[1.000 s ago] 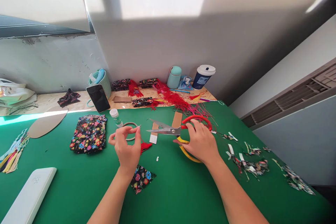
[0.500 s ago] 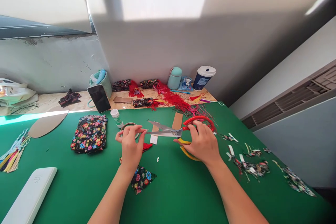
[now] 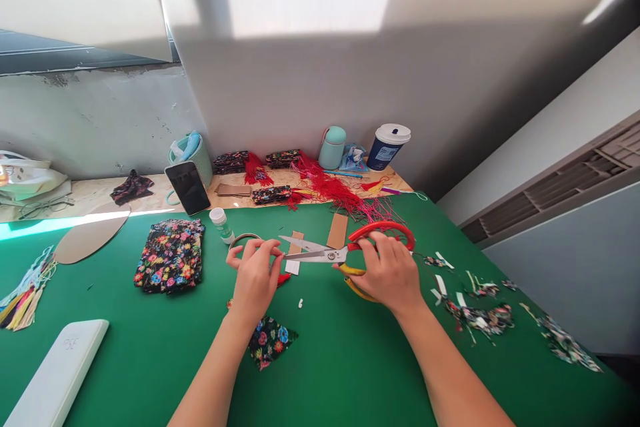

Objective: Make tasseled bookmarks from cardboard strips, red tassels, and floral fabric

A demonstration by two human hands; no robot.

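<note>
My right hand (image 3: 393, 273) is wrapped round the red and yellow handles of a pair of scissors (image 3: 323, 255). Their blades stand slightly apart and point left. My left hand (image 3: 257, 277) is closed in a pinch at the tip of the lower blade; whatever lies between its fingertips is too small to make out. Under that hand, a floral black cloth piece (image 3: 273, 341) rests on the green mat, and a bit of red tassel (image 3: 284, 278) shows beside the fingers. A ring-shaped roll (image 3: 246, 237) is partly hidden behind the left hand.
Folded floral cloth (image 3: 170, 255), a white bottle (image 3: 223, 225) and a phone (image 3: 189, 188) are on the left. Card strips (image 3: 337, 231) lie behind the scissors. Red tassels (image 3: 335, 190), a flask (image 3: 333, 148) and a cup (image 3: 389, 148) line the back. Scraps (image 3: 483, 320) lie right.
My left hand has shifted slightly right and its fingertips now overlap the lower blade's tip. The scissor blades have come a little closer together. Little else has moved.
</note>
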